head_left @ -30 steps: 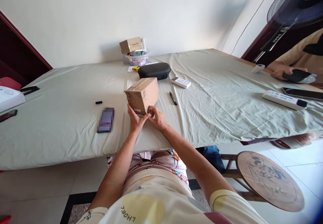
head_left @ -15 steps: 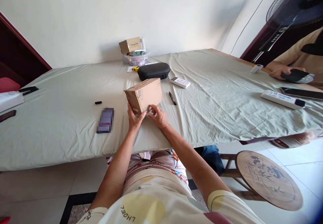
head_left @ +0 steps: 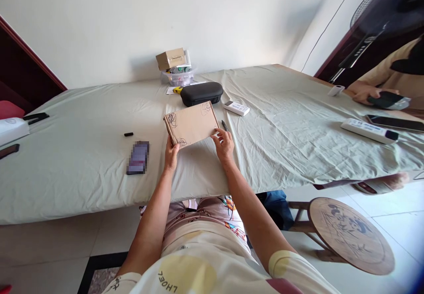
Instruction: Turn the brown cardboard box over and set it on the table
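A brown cardboard box (head_left: 194,125) is tilted toward me over the table, its broad face showing with black pen scribbles at three corners. My left hand (head_left: 171,155) grips its lower left corner, thumb on the front and fingers behind. At the lower right corner, my right hand (head_left: 224,145) pinches the edge between thumb and fingers. A black marker pen (head_left: 225,125) lies just beyond my right hand, partly hidden by it. Left of the box are a small black pen cap (head_left: 128,134) and a phone (head_left: 138,157) with a blurred screen.
Behind the box sit a black zip case (head_left: 202,93), a white device (head_left: 236,108) and a plastic basket (head_left: 180,78) topped by a small carton (head_left: 170,58). At right, another person's hand (head_left: 366,94) holds a dark object. A wooden stool (head_left: 351,234) stands below.
The box has turned so its broad face now points up toward me. My right hand has slid from the bottom middle to the lower right corner; my left hand still holds the left side.
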`<state>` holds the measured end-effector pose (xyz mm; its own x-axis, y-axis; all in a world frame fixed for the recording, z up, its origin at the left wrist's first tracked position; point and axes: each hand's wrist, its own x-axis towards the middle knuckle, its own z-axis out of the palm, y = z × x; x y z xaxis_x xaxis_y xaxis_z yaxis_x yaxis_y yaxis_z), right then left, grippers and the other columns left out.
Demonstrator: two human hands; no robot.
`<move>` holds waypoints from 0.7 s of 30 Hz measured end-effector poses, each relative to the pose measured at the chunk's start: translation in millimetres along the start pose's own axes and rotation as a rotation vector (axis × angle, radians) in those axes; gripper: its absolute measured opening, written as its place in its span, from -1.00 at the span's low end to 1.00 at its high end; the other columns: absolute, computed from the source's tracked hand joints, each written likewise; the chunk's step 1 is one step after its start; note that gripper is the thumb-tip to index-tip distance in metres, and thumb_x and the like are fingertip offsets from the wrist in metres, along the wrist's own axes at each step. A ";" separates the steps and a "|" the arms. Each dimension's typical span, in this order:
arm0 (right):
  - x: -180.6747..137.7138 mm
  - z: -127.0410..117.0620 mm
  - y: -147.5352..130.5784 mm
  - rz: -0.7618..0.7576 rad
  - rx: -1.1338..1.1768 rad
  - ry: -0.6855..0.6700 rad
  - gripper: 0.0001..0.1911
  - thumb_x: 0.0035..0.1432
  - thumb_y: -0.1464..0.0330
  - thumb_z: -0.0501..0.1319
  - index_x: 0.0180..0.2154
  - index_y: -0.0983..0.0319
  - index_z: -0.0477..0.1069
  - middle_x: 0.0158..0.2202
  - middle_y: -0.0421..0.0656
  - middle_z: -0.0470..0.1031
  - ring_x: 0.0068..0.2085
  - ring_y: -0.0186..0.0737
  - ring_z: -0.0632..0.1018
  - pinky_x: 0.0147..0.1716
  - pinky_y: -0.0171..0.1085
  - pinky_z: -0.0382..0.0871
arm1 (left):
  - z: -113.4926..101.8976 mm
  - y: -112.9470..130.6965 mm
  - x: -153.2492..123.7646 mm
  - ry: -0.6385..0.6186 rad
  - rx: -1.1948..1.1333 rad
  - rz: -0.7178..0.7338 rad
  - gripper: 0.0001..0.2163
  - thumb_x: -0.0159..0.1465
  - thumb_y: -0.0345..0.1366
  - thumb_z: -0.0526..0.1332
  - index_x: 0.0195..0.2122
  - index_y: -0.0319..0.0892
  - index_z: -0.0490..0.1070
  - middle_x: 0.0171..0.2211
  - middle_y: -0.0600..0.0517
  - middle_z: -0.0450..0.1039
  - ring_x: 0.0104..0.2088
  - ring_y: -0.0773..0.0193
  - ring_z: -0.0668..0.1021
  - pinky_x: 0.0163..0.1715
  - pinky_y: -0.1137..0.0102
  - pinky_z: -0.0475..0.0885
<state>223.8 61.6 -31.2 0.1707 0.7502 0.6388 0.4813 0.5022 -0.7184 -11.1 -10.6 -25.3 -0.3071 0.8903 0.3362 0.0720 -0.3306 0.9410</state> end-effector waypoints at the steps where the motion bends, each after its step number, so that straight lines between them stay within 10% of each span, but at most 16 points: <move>1: 1.3 -1.3 1.6 0.025 0.016 0.035 -0.63 0.34 0.04 0.25 0.02 0.12 0.53 -0.18 -0.12 0.54 -0.32 -0.23 0.52 -0.20 -0.18 0.50 | -0.3 0.0 -0.5 0.004 0.000 0.001 -0.19 0.26 0.27 0.21 0.42 -0.10 0.29 0.31 -0.17 0.43 0.29 -0.14 0.49 0.10 0.12 0.56; 12: 1.4 0.1 -2.7 0.106 0.248 0.014 -0.52 0.27 -0.10 0.23 -0.14 0.17 0.49 -0.27 -0.13 0.56 -0.24 -0.18 0.55 -0.16 -0.18 0.46 | -5.0 -22.5 1.8 0.079 0.043 -0.015 -0.07 0.27 0.53 -0.13 0.37 -0.07 0.34 0.27 -0.24 0.44 0.20 -0.08 0.55 -0.28 0.29 0.59; 21: 0.0 -1.8 -9.3 0.160 0.325 0.015 -0.50 0.28 -0.13 0.22 -0.21 0.19 0.49 -0.37 -0.18 0.52 -0.34 -0.23 0.50 -0.29 -0.24 0.40 | -0.9 -13.9 2.4 0.114 0.098 -0.029 -0.13 0.24 0.44 0.16 0.41 -0.06 0.31 0.17 -0.19 0.52 -0.17 0.11 0.63 -0.51 0.36 0.58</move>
<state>220.9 56.2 -24.1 0.2350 0.8253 0.5134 0.1490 0.4914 -0.8581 -13.7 -4.1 -37.6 -0.4160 0.8557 0.3079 0.1520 -0.2683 0.9512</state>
